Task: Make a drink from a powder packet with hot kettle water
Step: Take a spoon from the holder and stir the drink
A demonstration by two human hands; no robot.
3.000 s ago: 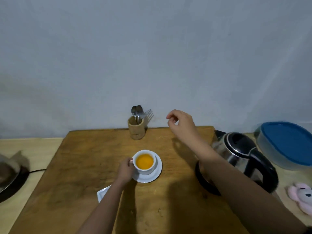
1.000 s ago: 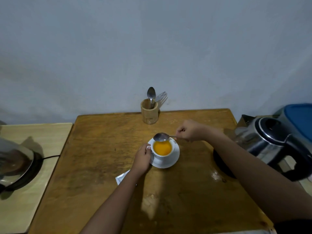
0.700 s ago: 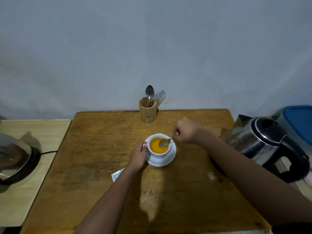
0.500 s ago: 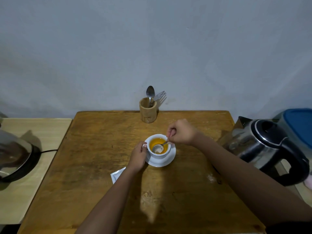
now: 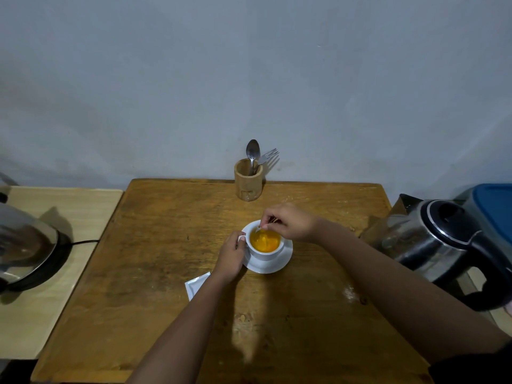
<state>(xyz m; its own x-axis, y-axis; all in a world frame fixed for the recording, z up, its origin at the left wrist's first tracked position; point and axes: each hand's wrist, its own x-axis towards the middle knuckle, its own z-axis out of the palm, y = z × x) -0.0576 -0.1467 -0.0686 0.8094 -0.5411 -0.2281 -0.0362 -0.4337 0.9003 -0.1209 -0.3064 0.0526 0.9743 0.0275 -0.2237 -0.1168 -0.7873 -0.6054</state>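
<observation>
The left hand point(image 5: 232, 255) pinches the handle of the fragile, near-full white ceramic cup point(image 5: 265, 246) mid-tabletop, steadying it while the right hand point(image 5: 291, 223) pinches the thin metal spoon point(image 5: 260, 230).

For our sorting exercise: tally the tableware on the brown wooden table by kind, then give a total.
White ceramic cups: 1
White saucers: 1
Wooden cutlery holders: 1
Metal spoons: 2, one standing in the holder, one stirring in the right hand
Metal forks: 1
Total: 6
</observation>
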